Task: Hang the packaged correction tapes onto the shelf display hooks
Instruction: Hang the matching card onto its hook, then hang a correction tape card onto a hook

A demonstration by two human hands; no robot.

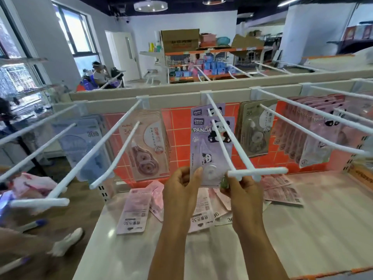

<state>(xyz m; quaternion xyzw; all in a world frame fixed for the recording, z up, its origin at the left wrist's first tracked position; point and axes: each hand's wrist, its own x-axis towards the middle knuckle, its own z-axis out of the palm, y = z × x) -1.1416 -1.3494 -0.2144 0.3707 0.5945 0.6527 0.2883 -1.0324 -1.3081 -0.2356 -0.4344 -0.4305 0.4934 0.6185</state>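
Head view | step: panda correction-tape pack [210, 150] looks threaded on the centre hook [222, 142] | left hand [181, 186] pinches its lower-left edge, right hand [242, 190] curls on the lower-right corner under the crossbar | I'd keep it square and push back evenly | loose packs [133, 215] wait on the shelf [302, 229]

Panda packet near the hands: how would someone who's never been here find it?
Find the shelf's orange tiled back wall, then the white double hook at its middle. The purple panda pack is the front one there. Unlike the pink packs and beige packs beside it, the left hand pinches its bottom edge.
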